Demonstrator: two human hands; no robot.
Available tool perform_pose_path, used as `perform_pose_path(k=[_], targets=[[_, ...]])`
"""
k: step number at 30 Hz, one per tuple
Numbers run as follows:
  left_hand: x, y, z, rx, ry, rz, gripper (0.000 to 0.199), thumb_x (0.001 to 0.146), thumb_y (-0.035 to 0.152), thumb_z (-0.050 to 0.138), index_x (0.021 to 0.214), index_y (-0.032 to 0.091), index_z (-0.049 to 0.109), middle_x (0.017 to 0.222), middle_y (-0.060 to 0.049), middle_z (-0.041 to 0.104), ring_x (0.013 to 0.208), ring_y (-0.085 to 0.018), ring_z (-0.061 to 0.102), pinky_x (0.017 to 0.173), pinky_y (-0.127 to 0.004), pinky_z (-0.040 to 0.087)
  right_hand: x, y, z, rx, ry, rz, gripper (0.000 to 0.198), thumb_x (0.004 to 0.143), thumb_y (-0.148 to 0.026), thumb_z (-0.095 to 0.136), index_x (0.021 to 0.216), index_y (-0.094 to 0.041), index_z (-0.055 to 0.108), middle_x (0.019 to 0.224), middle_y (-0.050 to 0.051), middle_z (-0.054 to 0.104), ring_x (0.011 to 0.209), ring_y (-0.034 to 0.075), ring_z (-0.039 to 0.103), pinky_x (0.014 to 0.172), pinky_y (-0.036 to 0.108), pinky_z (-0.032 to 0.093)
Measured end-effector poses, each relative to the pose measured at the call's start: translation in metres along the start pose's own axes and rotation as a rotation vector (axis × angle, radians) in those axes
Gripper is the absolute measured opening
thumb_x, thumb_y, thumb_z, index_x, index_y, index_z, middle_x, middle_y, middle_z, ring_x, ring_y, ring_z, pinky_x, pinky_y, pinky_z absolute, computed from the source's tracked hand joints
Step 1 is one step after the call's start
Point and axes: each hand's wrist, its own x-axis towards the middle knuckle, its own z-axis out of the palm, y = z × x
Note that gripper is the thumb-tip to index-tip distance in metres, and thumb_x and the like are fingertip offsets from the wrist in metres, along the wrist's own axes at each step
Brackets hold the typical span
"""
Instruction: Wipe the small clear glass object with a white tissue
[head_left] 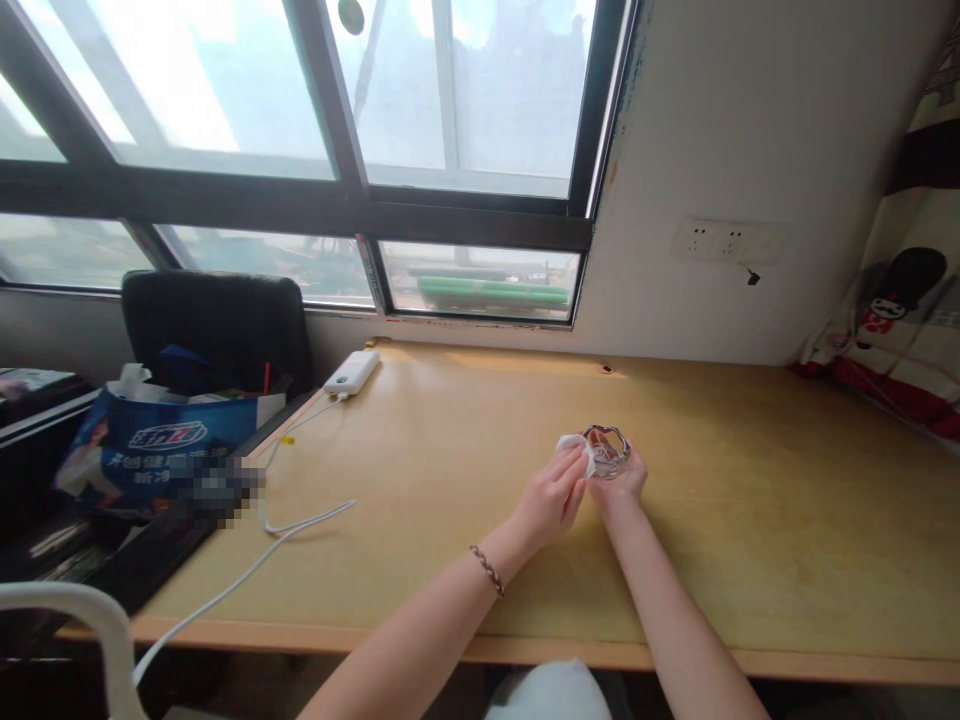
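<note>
Above the middle of the wooden table (420, 440), my right hand (626, 480) is wrapped round a small clear glass bowl (609, 455) with a wavy rim. The bowl is tilted, and its opening faces up and away. My left hand (555, 490), with a braided bracelet on the wrist, presses a white tissue (572, 441) against the bowl's left side. The fingers of the left hand lie together over the tissue. My right palm and the underside of the bowl are mostly hidden.
A white power bank (354, 372) with a white cable (247, 572) lies at the table's left. Beyond that edge are a blue bag (169, 440) and a black chair (217, 310). A window and a wall with a socket panel (726, 240) stand behind; a curtain (892, 300) hangs right.
</note>
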Motion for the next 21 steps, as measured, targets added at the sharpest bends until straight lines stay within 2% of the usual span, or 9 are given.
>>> perform_pose_path(k=[3, 5, 12, 17, 21], targets=[[0.001, 0.005, 0.000, 0.040, -0.028, 0.056, 0.036, 0.083, 0.022, 0.032, 0.117, 0.010, 0.040, 0.121, -0.016, 0.044, 0.117, -0.023, 0.034, 0.095, -0.044, 0.035, -0.001, 0.002, 0.001, -0.030, 0.058, 0.000, 0.035, 0.073, -0.038, 0.036, 0.068, -0.013, 0.059, 0.068, 0.008, 0.065, 0.070, 0.019, 0.062, 0.069, 0.033, 0.048], [0.002, 0.007, 0.000, 0.056, -0.055, 0.093, 0.036, 0.083, 0.021, 0.032, 0.117, 0.011, 0.039, 0.120, -0.016, 0.044, 0.118, -0.023, 0.033, 0.095, -0.044, 0.035, -0.004, 0.005, 0.003, -0.056, 0.048, 0.009, 0.035, 0.073, -0.037, 0.034, 0.066, -0.013, 0.059, 0.065, 0.008, 0.065, 0.066, 0.017, 0.062, 0.068, 0.031, 0.048], [0.003, 0.008, -0.003, 0.130, -0.143, 0.177, 0.040, 0.082, 0.020, 0.034, 0.120, 0.010, 0.035, 0.120, -0.016, 0.045, 0.120, -0.023, 0.029, 0.096, -0.042, 0.034, -0.016, 0.017, 0.003, -0.140, -0.172, 0.164, 0.037, 0.071, -0.043, 0.037, 0.065, -0.014, 0.059, 0.062, 0.006, 0.063, 0.061, 0.018, 0.060, 0.065, 0.033, 0.048], [0.003, 0.006, -0.002, 0.155, -0.121, 0.178, 0.039, 0.083, 0.021, 0.032, 0.120, 0.011, 0.037, 0.118, -0.015, 0.047, 0.119, -0.023, 0.031, 0.095, -0.043, 0.034, -0.016, 0.024, 0.002, -0.139, -0.167, 0.198, 0.033, 0.071, -0.042, 0.042, 0.065, -0.014, 0.059, 0.061, 0.005, 0.063, 0.060, 0.015, 0.060, 0.063, 0.027, 0.048], [0.005, 0.003, -0.004, 0.131, -0.077, 0.128, 0.037, 0.083, 0.022, 0.031, 0.118, 0.012, 0.039, 0.120, -0.014, 0.045, 0.118, -0.023, 0.033, 0.095, -0.043, 0.035, -0.017, 0.028, 0.007, -0.162, -0.209, 0.180, 0.030, 0.072, -0.039, 0.042, 0.065, -0.015, 0.059, 0.064, 0.005, 0.064, 0.065, 0.016, 0.061, 0.067, 0.029, 0.048]])
